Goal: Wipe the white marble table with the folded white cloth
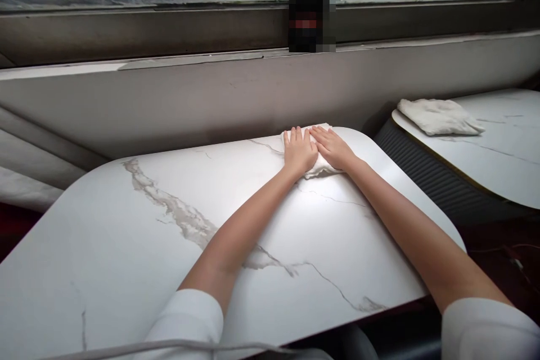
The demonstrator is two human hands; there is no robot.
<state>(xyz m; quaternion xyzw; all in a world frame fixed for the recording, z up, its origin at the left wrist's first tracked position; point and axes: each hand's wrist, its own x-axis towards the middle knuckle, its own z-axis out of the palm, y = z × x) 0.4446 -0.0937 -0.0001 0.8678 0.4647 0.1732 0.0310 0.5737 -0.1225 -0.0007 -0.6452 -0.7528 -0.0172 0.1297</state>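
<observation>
Evidently both palms bore on the same thing: a white, folded fabric cloth lay directly beneath them, at the far edge of a white, round-cornered worktop with grey-brown marbling, right of its middle. The left grip, a bare hand, covered the cloth's left part, fingers straight and pointing toward the pale grey wall; the right grip slanted in from the right, its fingertips angled leftward beside the other hand. Neither was nearer, as each already touched the cloth; both were spread flat, with no fingers curled round it. The hands hid so much that the cloth's long axis could not be told, nor whether it met the wall. Well apart to the right, a second white, crumpled cloth rested on a neighbouring marbled worktop.
</observation>
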